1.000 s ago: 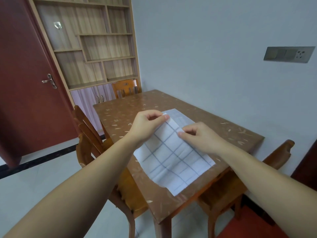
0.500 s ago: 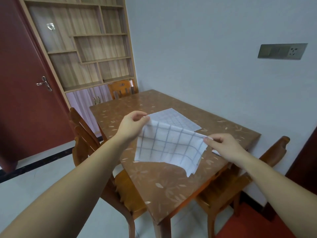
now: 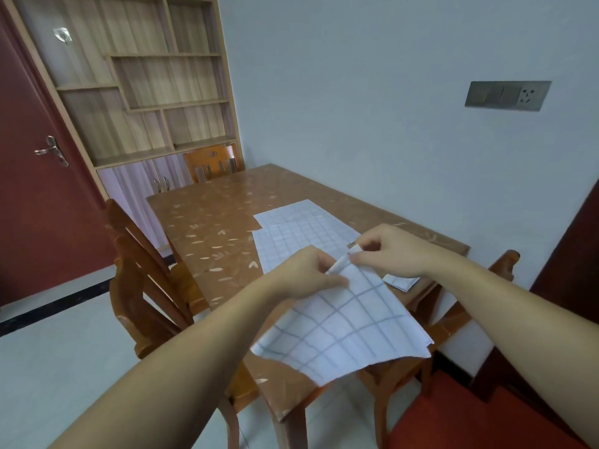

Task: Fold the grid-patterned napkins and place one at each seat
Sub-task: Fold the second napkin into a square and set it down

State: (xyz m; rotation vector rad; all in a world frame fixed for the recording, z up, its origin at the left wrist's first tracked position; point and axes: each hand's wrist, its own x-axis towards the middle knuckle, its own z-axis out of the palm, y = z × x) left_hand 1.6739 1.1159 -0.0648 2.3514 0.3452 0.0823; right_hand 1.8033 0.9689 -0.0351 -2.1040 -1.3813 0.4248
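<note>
Hands that held a napkin [image 3: 343, 325] stretched wide half a second ago now meet above the near end of the table [image 3: 207, 222], bringing the cloth's two upper corners together. The left hand [image 3: 304, 273] pinches the top edge between thumb and curled fingers. The right hand [image 3: 389, 251], just beside it at 2 o'clock, pinches the same edge, and a small roll of fabric shows between the two.

From that grip the white, grey-gridded napkin falls away toward 5 o'clock. It spreads out below both wrists, and its loose lower edge hangs past the table's near corner. Whether the cloth touches the tabletop cannot be told.

More gridded napkins [image 3: 301, 234] lie flat and overlapping on the table at 12 o'clock from the left hand, just beyond the knuckles. A small folded piece [image 3: 402, 281] sits near the table's edge at 5 o'clock from the right hand, partly hidden by the wrist.

Wooden chairs stand on three sides. The side chair [image 3: 142, 273] is at 9 o'clock from the hands, the far chair [image 3: 212, 162] at 11 o'clock and the wall chair [image 3: 505, 260] at 3 o'clock. A shelf unit [image 3: 146, 76] and a red door [image 3: 32, 157] fill the far left. A socket plate [image 3: 507, 95] is on the wall at 1 o'clock.
</note>
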